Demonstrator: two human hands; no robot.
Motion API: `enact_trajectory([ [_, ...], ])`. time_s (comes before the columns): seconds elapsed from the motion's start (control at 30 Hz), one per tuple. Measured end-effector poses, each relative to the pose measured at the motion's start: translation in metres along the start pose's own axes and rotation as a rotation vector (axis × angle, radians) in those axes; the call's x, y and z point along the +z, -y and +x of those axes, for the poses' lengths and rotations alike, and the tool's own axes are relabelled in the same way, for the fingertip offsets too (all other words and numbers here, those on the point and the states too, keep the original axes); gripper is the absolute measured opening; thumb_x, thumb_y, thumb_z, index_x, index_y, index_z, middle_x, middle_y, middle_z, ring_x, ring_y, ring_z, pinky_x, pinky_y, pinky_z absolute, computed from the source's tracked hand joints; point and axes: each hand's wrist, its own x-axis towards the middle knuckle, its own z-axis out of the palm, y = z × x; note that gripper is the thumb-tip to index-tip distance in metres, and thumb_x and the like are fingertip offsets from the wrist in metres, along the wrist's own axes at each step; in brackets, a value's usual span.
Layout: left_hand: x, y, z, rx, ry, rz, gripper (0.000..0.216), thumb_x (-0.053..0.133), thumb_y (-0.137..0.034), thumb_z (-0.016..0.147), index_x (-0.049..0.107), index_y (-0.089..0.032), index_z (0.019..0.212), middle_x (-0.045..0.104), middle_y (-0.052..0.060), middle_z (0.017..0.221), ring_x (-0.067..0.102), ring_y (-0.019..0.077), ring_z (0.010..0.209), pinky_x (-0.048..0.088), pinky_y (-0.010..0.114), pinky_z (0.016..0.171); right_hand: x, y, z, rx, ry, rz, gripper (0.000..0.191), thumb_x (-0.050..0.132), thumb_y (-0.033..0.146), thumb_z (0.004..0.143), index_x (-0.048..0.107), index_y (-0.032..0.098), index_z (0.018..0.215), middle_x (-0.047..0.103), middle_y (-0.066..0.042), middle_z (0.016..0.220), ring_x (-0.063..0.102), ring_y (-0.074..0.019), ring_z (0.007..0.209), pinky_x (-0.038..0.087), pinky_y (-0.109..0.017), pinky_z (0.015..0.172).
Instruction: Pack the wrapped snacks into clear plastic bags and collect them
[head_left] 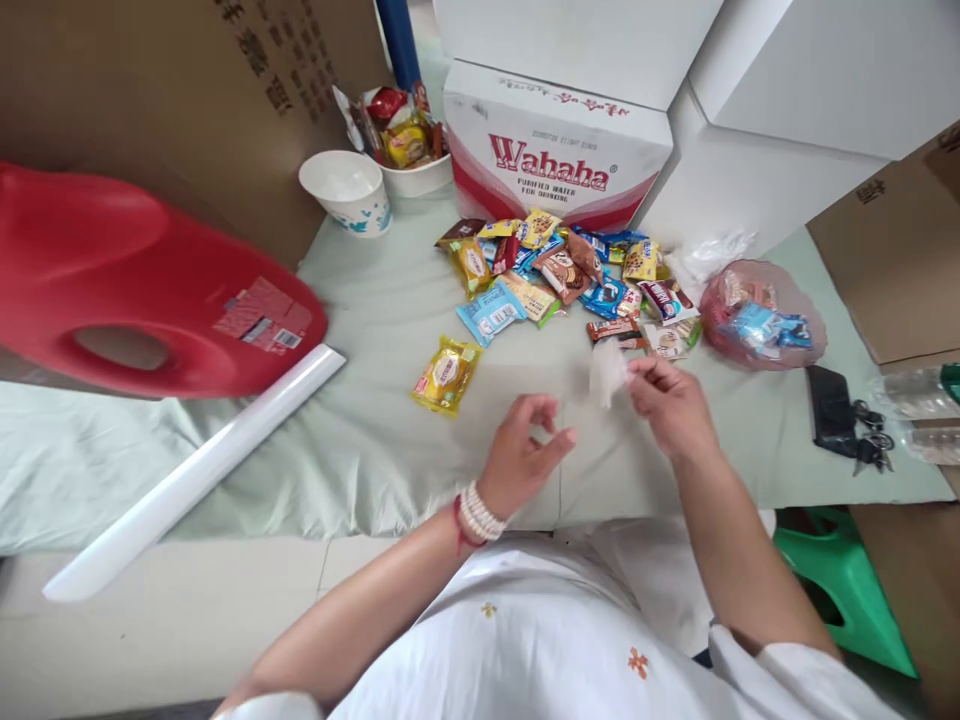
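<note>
Right hand [670, 403] fingers pinch white wrapper [607, 372]; left hand [523, 452] beside.

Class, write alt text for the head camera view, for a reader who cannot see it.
A person's right hand pinches a small blurred white piece over a pale green cloth, the left hand empty beside it. Behind lie a pile of wrapped snacks, one yellow packet apart, and a Wahaha box.
</note>
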Motion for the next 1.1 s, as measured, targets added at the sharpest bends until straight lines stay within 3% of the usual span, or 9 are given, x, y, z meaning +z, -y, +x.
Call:
enact_trajectory([
  [0.13, 0.012, 0.013, 0.025, -0.012, -0.003, -0.017, 0.027, 0.077, -0.044, 0.077, 0.071, -0.019, 0.081, 0.067, 0.003, 0.081, 0.059, 0.0151, 0.076, 0.048, 0.025, 0.067, 0.021, -0.026, -0.038, 0.062, 0.049, 0.047, 0.031, 0.082, 0.047, 0.076, 0.071, 0.02, 0.088, 0.054, 0.004, 0.065, 0.035, -0.0073, 0.052, 0.025, -0.023, 0.048],
  [0.3, -0.021, 0.03, 0.025, -0.219, -0.043, -0.272, 0.038, 0.088, -0.049, 0.067, 0.067, -0.017, 0.075, 0.058, -0.004, 0.065, 0.05, 0.009, 0.061, 0.042, 0.021, 0.056, -0.016, -0.04, -0.045, 0.192, -0.049, 0.259, 0.039, 0.09, 0.042, 0.064, 0.067, 0.021, 0.087, 0.047, 0.007, 0.064, 0.032, -0.0055, 0.05, 0.022, -0.021, 0.046],
  [0.43, -0.047, 0.024, 0.021, -0.236, -0.109, -0.385, 0.048, 0.096, -0.048, 0.057, 0.064, -0.018, 0.077, 0.059, -0.005, 0.071, 0.053, 0.0085, 0.064, 0.044, 0.019, 0.055, -0.043, -0.044, -0.051, 0.229, -0.076, 0.328, 0.041, 0.091, 0.039, 0.062, 0.064, 0.021, 0.087, 0.049, 0.006, 0.068, 0.033, -0.0052, 0.051, 0.02, -0.02, 0.045],
  [0.57, -0.056, 0.012, 0.017, -0.146, -0.116, -0.383, 0.047, 0.095, -0.05, 0.061, 0.065, -0.02, 0.082, 0.061, -0.004, 0.075, 0.057, 0.0099, 0.069, 0.049, 0.021, 0.062, -0.051, -0.049, -0.045, 0.078, -0.224, 0.285, 0.038, 0.086, 0.039, 0.067, 0.06, 0.023, 0.089, 0.047, 0.007, 0.068, 0.034, -0.0066, 0.05, 0.022, -0.021, 0.045],
  [0.7, -0.048, 0.005, 0.01, -0.062, 0.001, -0.27, 0.04, 0.087, -0.052, 0.074, 0.066, -0.019, 0.082, 0.063, -0.001, 0.077, 0.058, 0.0124, 0.074, 0.051, 0.026, 0.071, -0.045, -0.041, -0.02, -0.166, -0.324, -0.136, 0.028, 0.073, 0.044, 0.083, 0.065, 0.022, 0.098, 0.06, 0.0, 0.081, 0.046, -0.0114, 0.058, 0.04, -0.026, 0.055],
  [0.8, -0.038, 0.005, 0.004, 0.019, 0.048, -0.123, 0.037, 0.08, -0.053, 0.082, 0.066, -0.019, 0.082, 0.063, 0.0, 0.076, 0.056, 0.013, 0.073, 0.049, 0.027, 0.073, -0.025, -0.024, -0.012, -0.259, -0.262, -0.438, 0.036, 0.069, 0.047, 0.087, 0.069, 0.02, 0.111, 0.066, -0.012, 0.114, 0.055, -0.014, 0.066, 0.049, -0.033, 0.067],
  [0.87, -0.033, 0.006, 0.0, 0.062, 0.068, -0.053, 0.035, 0.076, -0.052, 0.086, 0.066, -0.019, 0.083, 0.064, 0.0, 0.077, 0.056, 0.0137, 0.074, 0.047, 0.027, 0.074, -0.002, -0.015, -0.02, -0.264, -0.1, -0.401, 0.041, 0.068, 0.05, 0.088, 0.069, 0.021, 0.118, 0.067, -0.012, 0.118, 0.059, -0.0156, 0.072, 0.05, -0.032, 0.067],
  [1.0, -0.028, 0.011, -0.006, 0.078, 0.13, -0.009, 0.034, 0.072, -0.053, 0.089, 0.066, -0.019, 0.086, 0.065, 0.001, 0.079, 0.057, 0.0147, 0.075, 0.047, 0.028, 0.074, 0.047, -0.018, -0.048, -0.144, 0.316, -0.128, 0.038, 0.076, 0.053, 0.083, 0.072, 0.023, 0.106, 0.071, -0.004, 0.099, 0.06, -0.0162, 0.079, 0.047, -0.027, 0.067],
  [1.1, -0.034, 0.014, -0.005, 0.042, 0.107, -0.038, 0.035, 0.073, -0.053, 0.089, 0.063, -0.019, 0.083, 0.063, -0.001, 0.075, 0.056, 0.0142, 0.073, 0.046, 0.028, 0.074, 0.057, -0.031, -0.056, -0.023, 0.242, 0.052, 0.034, 0.077, 0.054, 0.082, 0.071, 0.021, 0.087, 0.064, 0.0, 0.077, 0.053, -0.0135, 0.07, 0.045, -0.027, 0.067],
])
